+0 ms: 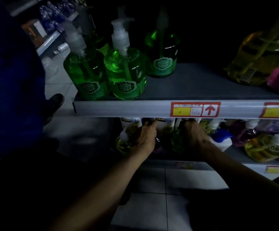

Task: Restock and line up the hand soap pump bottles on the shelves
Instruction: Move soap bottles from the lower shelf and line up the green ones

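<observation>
Three green pump bottles stand at the left end of the upper shelf [193,84]: two at the front edge [85,75] [125,74] and one further back [162,54]. Both my hands reach under that shelf into the lower shelf. My left hand [146,137] curls around a dark bottle there, beside a yellow-green pump bottle [123,142]. My right hand [196,135] grips something next to a green bottle [177,140]; its fingertips are hidden under the shelf edge.
A yellow netted bottle [258,59] sits at the upper shelf's right. The lower shelf holds a white bottle with a blue cap [222,139], another yellow netted bottle [265,147] and purple ones. Another person in blue [14,80] stands at left on the tiled floor.
</observation>
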Motion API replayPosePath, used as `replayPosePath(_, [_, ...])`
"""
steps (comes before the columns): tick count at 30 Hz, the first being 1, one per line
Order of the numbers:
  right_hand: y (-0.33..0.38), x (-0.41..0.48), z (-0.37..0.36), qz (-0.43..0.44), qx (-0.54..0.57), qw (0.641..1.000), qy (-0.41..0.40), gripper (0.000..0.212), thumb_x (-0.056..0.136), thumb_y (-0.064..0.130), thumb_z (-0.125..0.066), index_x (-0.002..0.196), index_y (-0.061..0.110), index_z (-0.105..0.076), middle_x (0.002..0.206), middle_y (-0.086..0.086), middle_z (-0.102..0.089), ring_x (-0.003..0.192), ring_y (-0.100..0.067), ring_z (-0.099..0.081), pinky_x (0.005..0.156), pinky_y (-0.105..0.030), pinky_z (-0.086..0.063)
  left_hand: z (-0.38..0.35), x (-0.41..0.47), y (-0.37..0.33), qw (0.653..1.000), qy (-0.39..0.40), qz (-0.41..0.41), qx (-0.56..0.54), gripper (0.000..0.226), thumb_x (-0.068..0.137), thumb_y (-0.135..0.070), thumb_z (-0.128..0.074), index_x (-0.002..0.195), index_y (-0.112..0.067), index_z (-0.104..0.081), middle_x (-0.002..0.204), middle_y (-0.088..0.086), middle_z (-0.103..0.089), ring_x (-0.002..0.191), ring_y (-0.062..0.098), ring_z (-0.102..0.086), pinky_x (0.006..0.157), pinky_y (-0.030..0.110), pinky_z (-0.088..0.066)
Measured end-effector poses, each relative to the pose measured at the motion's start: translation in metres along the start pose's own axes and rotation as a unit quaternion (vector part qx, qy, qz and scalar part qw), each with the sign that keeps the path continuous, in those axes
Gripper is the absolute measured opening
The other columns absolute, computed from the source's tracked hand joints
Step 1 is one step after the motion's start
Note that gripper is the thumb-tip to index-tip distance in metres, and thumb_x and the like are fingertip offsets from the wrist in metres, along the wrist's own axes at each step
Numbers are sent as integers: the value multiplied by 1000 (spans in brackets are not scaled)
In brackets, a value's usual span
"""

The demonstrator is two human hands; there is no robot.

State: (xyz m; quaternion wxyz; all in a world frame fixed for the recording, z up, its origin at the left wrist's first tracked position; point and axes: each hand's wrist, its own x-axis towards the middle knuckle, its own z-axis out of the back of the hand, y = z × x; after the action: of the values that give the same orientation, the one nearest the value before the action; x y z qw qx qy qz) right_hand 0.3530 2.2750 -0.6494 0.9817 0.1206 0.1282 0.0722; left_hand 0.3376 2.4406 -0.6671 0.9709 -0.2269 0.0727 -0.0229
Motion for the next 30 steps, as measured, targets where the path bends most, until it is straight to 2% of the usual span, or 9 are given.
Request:
replayPosePath(3, [-2,-4,-7,29,6,999,-15,25,93,7,-56,117,4,-60,115,-15,-63,100,-25,-64,85,-31,-55,4,-2,-4,998,-6,18,63,65,85,3,-56,142,-20,-36,138,15,-37,124,35,-41,101,48,-42])
replayPosePath(8, [6,-29,4,69,10,997,-45,29,90,7,-60,119,9,-61,119,-14,-58,100,-24,-64,83,-34,-57,11,-5,-7,992,-27,-72,97,67,77,-2,-67,136,-25,-46,138,3,-40,130,29,-31,106,42,-37])
replayPosePath(13, [6,-68,40,123,56,986,-95,25,84,1,-66,107,10,-71,113,-11,-59,97,-26,-63,80,-36,-56,33,-13,-4,987,135,-89,-10,74,71,-15,-80,137,-24,-48,143,0,-43,128,23,-40,105,39,-41])
replayPosePath(16, [14,-93,63,166,90,976,-105,14,83,5,-70,96,11,-72,99,-5,-59,90,-20,-61,76,-33,-53,50,-25,-10,959,232,-117,-115,80,68,-17,-84,137,-28,-46,140,-6,-49,126,15,-47,105,35,-41])
replayPosePath(20, [34,-116,91,222,104,960,-134,12,79,9,-76,89,16,-74,89,1,-62,78,-10,-59,72,-11,-43,72,-44,-22,925,295,-189,-143,83,63,-27,-87,134,-35,-44,132,-19,-53,119,-1,-49,106,27,-39])
replayPosePath(22, [41,-122,110,219,147,952,-154,13,76,9,-78,85,18,-75,85,4,-64,74,-6,-59,71,-6,-40,84,-55,-25,905,314,-196,-211,85,62,-23,-88,132,-44,-43,132,-22,-53,120,-4,-49,106,23,-40])
replayPosePath(24, [43,-125,128,209,218,939,-165,14,76,13,-78,81,25,-74,82,8,-65,75,-3,-62,69,-9,-42,99,-65,-29,884,296,-184,-311,84,62,-16,-87,127,-50,-46,131,-18,-56,123,1,-52,104,28,-43])
replayPosePath(27, [44,-124,152,204,325,899,-213,17,78,15,-75,80,31,-70,82,6,-65,74,-3,-62,65,-13,-44,118,-73,-41,881,187,-188,-392,77,62,-21,-87,127,-42,-51,127,-14,-61,120,4,-55,98,29,-48])
replayPosePath(30, [43,-119,172,221,392,859,-244,18,84,20,-69,95,34,-69,93,6,-69,79,-3,-64,67,-13,-48,132,-74,-54,875,86,-196,-435,71,60,-29,-88,123,-39,-55,123,-12,-65,115,8,-60,95,34,-51])
